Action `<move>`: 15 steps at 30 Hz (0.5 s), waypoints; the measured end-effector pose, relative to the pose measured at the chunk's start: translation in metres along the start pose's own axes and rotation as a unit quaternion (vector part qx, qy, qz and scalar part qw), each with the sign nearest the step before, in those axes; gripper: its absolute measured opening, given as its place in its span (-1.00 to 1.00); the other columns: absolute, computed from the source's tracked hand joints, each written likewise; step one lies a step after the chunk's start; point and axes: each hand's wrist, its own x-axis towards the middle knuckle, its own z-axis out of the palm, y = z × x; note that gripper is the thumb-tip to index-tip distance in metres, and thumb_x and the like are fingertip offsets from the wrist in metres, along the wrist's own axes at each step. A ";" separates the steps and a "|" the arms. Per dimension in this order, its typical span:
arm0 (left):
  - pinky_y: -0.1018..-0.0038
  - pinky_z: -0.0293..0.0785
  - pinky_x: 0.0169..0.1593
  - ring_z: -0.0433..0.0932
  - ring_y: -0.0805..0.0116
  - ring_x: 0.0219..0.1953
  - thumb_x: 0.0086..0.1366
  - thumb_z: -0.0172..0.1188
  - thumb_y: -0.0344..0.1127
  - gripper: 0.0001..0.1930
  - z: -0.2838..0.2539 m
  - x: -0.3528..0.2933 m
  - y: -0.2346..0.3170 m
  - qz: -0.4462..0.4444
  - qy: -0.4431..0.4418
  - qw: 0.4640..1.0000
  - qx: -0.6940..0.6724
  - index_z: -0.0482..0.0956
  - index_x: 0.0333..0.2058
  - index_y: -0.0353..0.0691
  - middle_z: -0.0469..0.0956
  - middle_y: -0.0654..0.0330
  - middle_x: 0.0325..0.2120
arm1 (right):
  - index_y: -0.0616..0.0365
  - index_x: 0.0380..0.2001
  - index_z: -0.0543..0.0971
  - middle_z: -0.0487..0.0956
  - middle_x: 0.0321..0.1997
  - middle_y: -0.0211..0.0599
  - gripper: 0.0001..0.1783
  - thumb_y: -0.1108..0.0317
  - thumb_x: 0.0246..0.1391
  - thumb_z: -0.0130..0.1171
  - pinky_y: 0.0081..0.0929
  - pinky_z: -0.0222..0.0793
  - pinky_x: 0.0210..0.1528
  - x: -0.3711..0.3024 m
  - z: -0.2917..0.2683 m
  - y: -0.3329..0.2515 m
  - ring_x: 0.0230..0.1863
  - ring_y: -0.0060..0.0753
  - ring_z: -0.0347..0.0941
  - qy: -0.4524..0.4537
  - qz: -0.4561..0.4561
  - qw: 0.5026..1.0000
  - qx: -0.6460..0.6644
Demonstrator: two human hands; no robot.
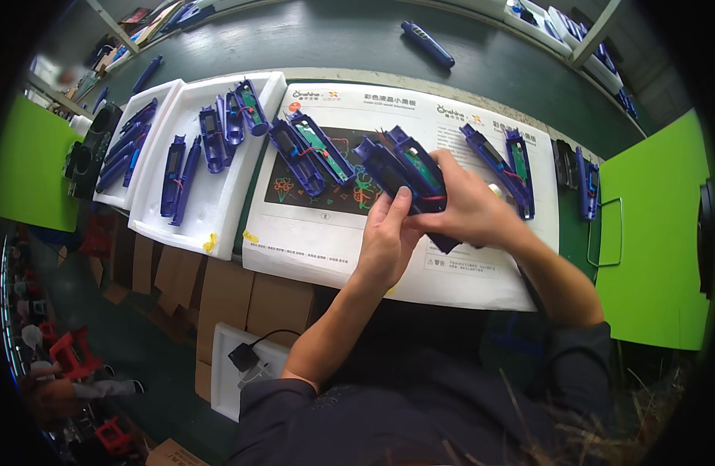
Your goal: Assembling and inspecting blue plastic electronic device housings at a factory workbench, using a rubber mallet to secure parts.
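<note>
Over the printed white sheet (334,248), both hands hold an opened dark-blue plastic casing (388,165), its two long halves side by side. A green circuit board (421,167) shows inside the right half. My left hand (385,237) grips the near left part, its thumb lying on a black piece. My right hand (472,203) wraps the right side, and its palm hides the lower end. Left of the hands lies another opened blue casing (301,159) with a green board and red wires. One more opened casing (493,163) rests just right of my right hand.
White foam trays (225,198) with several blue casings stand at the left. A black device (93,151) stands beside them. Further casings lie at the right edge (587,182) and on the far bench (427,45). Green panels (657,233) flank both sides; cardboard (272,299) sits below the front edge.
</note>
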 end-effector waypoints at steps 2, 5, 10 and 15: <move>0.29 0.45 0.09 0.51 0.32 -0.01 0.46 -0.05 -0.30 -0.68 0.004 -0.009 -0.010 0.051 0.043 0.996 0.066 0.28 0.11 -0.28 0.49 0.12 -0.05 | 0.31 0.14 0.21 0.59 -0.24 0.06 -0.16 0.36 -0.17 0.44 -0.33 0.51 -0.12 -0.036 0.017 -0.005 -0.19 -0.05 0.62 0.100 -0.002 0.995 -0.013; 0.53 0.47 -0.04 0.51 0.47 -0.13 0.46 -0.05 -0.23 -0.68 0.008 -0.023 -0.022 0.143 0.084 0.968 0.191 0.26 0.06 -0.30 0.50 0.18 -0.14 | 0.33 0.13 0.26 0.56 -0.21 0.01 -0.25 0.39 -0.11 0.39 -0.33 0.48 -0.18 -0.071 0.041 0.003 -0.20 -0.19 0.57 0.088 0.023 0.976 0.196; 0.52 0.44 0.01 0.45 0.51 -0.11 0.45 -0.02 -0.21 -0.58 0.009 -0.042 -0.035 0.139 0.079 0.931 0.329 0.18 0.18 -0.26 0.43 0.24 -0.13 | 0.30 0.09 0.37 0.49 -0.08 -0.22 -0.46 0.60 0.00 0.25 -0.59 0.48 -0.15 -0.099 0.085 0.014 -0.11 -0.51 0.49 0.252 0.017 0.959 0.126; 0.49 0.44 0.04 0.45 0.48 -0.05 0.41 0.06 -0.33 -0.43 0.013 -0.046 -0.039 0.127 0.087 0.948 0.279 0.01 0.27 -0.26 0.39 0.19 -0.04 | 0.30 0.05 0.39 0.47 -0.13 -0.10 -0.49 0.53 -0.02 0.25 -0.39 0.41 -0.12 -0.105 0.085 0.004 -0.19 -0.25 0.49 0.228 -0.026 0.946 0.229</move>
